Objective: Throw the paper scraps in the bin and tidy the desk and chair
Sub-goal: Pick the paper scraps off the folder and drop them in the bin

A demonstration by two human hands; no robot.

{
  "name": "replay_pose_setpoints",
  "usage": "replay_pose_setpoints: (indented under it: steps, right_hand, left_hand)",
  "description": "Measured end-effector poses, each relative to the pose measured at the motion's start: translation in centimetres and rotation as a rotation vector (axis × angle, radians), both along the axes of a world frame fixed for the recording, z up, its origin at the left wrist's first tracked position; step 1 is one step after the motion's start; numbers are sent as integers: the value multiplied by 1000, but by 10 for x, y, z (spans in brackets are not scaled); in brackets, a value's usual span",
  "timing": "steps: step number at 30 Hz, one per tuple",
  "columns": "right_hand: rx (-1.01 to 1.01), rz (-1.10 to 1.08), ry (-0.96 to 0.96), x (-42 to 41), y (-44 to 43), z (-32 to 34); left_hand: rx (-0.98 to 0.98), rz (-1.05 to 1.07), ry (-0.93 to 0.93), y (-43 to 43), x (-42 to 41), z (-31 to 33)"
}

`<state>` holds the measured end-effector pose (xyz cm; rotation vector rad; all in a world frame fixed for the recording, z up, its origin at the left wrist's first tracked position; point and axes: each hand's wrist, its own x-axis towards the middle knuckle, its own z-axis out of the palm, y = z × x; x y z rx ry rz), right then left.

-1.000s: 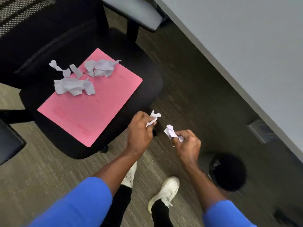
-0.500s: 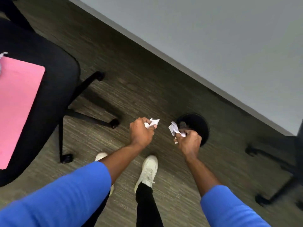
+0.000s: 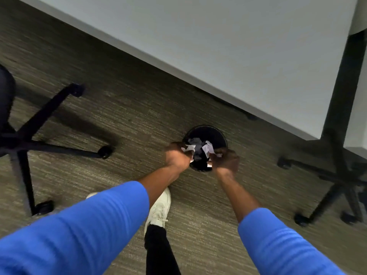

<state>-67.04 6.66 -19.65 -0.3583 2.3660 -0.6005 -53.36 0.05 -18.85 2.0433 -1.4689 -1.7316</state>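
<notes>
While the grey desk (image 3: 228, 46) fills the far right and the carpet (image 3: 123, 108) takes the rest, a chair base (image 3: 23, 139) sits far left and a second chair base (image 3: 337, 187) far right. The black bin (image 3: 216, 133) stands on the floor under the desk edge. Your left hand (image 3: 176, 157) and right hand (image 3: 226, 160) hang over its near rim, each curled around a crumpled paper scrap (image 3: 189, 148); more scraps (image 3: 208, 148) show white inside or just above the mouth, blur makes it hard to tell. Judgement: scraps are feather-light, soft, crushable, not fragile. Pinch anywhere on the wad, and release low over the opening or they drift out.
</notes>
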Motion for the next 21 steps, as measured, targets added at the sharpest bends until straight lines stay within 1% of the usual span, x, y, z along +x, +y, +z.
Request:
replay_pose_setpoints:
  steps: [3, 6, 9, 12, 14, 16, 18, 20, 21]
  right_hand:
    - [75, 87, 109, -16, -2, -10]
    - [92, 162, 126, -25, 0, -18]
    - [80, 201, 130, -28, 1, -24]
    - [74, 222, 125, -30, 4, -27]
    - [93, 257, 113, -29, 7, -28]
    - [79, 278, 114, -23, 9, -27]
    - [69, 303, 131, -14, 8, -23]
    - [61, 314, 140, -4, 7, -17]
    - [47, 311, 141, 2, 6, -14]
  left_hand:
    - [31, -118, -24, 1, -17, -9]
    - [133, -132, 142, 9, -29, -20]
    - [137, -236, 208, 12, -34, -32]
    - [177, -252, 260, 12, -32, -43]
    - [212, -265, 248, 13, -27, -42]
    - [195, -329, 227, 13, -21, -40]
    - [173, -445, 184, 10, -14, -35]
    - [126, -620, 81, 5, -4, -25]
    - [95, -676, 49, 2, 3, -20]
